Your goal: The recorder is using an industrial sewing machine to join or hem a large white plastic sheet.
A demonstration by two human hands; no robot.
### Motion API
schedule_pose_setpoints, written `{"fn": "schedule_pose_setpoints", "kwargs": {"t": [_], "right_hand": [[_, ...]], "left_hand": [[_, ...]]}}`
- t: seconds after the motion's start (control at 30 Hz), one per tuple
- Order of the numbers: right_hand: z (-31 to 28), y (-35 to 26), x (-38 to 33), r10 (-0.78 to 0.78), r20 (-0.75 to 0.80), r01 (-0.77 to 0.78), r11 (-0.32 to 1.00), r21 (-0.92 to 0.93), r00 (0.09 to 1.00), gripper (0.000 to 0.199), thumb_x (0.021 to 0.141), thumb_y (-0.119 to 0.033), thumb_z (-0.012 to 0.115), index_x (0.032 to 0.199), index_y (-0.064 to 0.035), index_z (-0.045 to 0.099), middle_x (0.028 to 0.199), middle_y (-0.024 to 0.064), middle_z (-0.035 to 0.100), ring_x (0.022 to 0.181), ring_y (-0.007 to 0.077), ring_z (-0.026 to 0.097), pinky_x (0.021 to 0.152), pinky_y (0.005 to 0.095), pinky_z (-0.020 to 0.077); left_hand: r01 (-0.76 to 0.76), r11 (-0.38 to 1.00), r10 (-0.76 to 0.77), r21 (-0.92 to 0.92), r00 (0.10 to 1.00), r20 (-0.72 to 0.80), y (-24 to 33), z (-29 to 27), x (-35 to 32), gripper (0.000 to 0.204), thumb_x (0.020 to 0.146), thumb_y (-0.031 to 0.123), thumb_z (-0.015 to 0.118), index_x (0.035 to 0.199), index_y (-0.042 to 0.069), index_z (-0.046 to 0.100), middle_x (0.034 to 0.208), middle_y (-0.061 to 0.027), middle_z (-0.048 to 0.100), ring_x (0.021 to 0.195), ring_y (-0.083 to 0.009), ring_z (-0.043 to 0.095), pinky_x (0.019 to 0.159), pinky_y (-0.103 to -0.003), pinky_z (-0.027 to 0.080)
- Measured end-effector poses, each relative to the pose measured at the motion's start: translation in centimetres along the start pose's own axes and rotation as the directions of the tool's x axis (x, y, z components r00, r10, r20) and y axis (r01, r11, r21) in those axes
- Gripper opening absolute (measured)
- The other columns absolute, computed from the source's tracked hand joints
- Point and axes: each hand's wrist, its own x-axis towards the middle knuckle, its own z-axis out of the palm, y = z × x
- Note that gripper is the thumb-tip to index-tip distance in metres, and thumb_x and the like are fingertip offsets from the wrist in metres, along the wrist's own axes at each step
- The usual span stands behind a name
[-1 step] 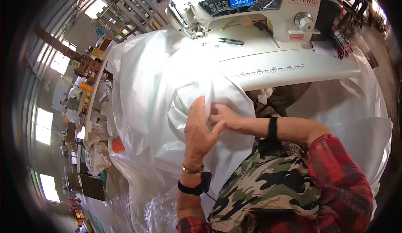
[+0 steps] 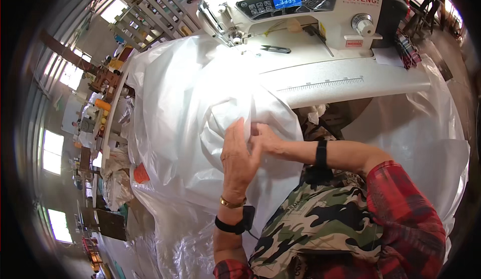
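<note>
The widest area is taken up by a white, film-like sheet point(image 2: 165, 113), spread from the centre toward nine o'clock and up to twelve, where its far part is laid before the needle end of the sewing machine point(image 2: 310, 18). Its bulk is left to drape loosely, probably so that little weight has to be borne by the fingers. The machine is set between twelve and one o'clock on the pale tabletop point(image 2: 396, 81), by which a firm, level base is presumably given. At five o'clock the lap is covered by a camouflage-patterned cloth point(image 2: 320, 214), perhaps so that the clothing beneath is shielded.

At the centre, a crumpled fold of the sheet is worked at by two hands. The left hand point(image 2: 237, 156) is laid along it, fairly wide, with fingers straight, close together and aimed at twelve, and thumb parted from them; the layer seems to be steadied rather than gripped. The right hand point(image 2: 265, 140) is placed just beside it at three o'clock, with fingers bent and tips partly hidden; whether film is pinched there cannot be told. Near twelve o'clock, small black snips point(image 2: 275, 49) are laid on the tabletop, apparently for easy reach
</note>
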Motion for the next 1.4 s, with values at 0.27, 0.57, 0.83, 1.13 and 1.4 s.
{"fn": "schedule_pose_setpoints", "kwargs": {"t": [0.27, 0.57, 0.83, 1.13, 1.4], "right_hand": [[-1.3, -5.0, -5.9, 0.075, 0.470, -0.152, 0.980, 0.129, 0.879, 0.017, 0.092, -0.019, 0.066, 0.094, -0.0016, 0.068, 0.086, 0.0025, 0.066, 0.086, 0.0116, 0.061, 0.083, 0.0269, 0.0484], [-3.5, -6.6, -8.7, 0.156, 0.801, -0.232, 0.973, -0.023, 0.578, 0.026, 0.099, -0.019, 0.057, 0.098, 0.0031, 0.071, 0.094, 0.0094, 0.072, 0.095, 0.0150, 0.066, 0.091, 0.0279, 0.0478], [-4.1, -6.0, -9.6, 0.275, 0.579, -0.434, 0.888, 0.155, 0.768, 0.033, 0.094, -0.032, 0.067, 0.105, -0.0055, 0.050, 0.085, 0.0110, 0.070, 0.083, 0.0223, 0.070, 0.083, 0.0318, 0.0516], [-3.2, -4.2, -9.8, 0.297, 0.519, -0.395, 0.915, 0.086, 0.802, 0.035, 0.094, -0.024, 0.065, 0.110, 0.0052, 0.054, 0.078, 0.0088, 0.061, 0.065, 0.0204, 0.069, 0.061, 0.0279, 0.0561], [-3.7, -5.8, -10.1, 0.346, 0.492, -0.383, 0.923, -0.029, 0.798, 0.019, 0.097, -0.016, 0.057, 0.104, 0.0025, 0.059, 0.080, 0.0048, 0.062, 0.068, 0.0143, 0.068, 0.066, 0.0268, 0.0533]], "left_hand": [[0.370, 0.824, -0.422, -0.429, 0.906, -0.029, -5.0, -2.8, -2.2, 0.014, 0.091, 0.010, 0.068, 0.089, -0.004, 0.064, 0.075, 0.0007, 0.060, 0.070, -0.0087, 0.054, 0.065, -0.024, 0.044], [0.440, 0.520, -0.516, -0.733, 0.845, 0.141, -2.0, -1.6, -1.6, 0.014, 0.091, 0.012, 0.071, 0.088, 0.001, 0.064, 0.071, 0.0065, 0.054, 0.062, -0.0010, 0.044, 0.056, -0.018, 0.035], [0.656, 0.510, -0.610, -0.556, 0.731, 0.304, -1.0, -1.3, -6.8, 0.017, 0.091, 0.014, 0.072, 0.084, 0.000, 0.066, 0.067, 0.0018, 0.061, 0.058, -0.0032, 0.053, 0.051, -0.020, 0.042], [0.705, 0.300, -0.558, -0.642, 0.676, 0.482, -1.0, 1.3, -9.3, 0.021, 0.092, 0.014, 0.068, 0.075, 0.004, 0.061, 0.061, 0.0051, 0.052, 0.053, -0.0016, 0.043, 0.047, -0.021, 0.032], [0.627, 0.307, -0.677, -0.716, 0.672, 0.299, -3.3, -2.5, -9.5, 0.029, 0.090, 0.010, 0.066, 0.065, 0.009, 0.052, 0.055, 0.0080, 0.042, 0.044, -0.0009, 0.032, 0.040, -0.021, 0.021]]}}
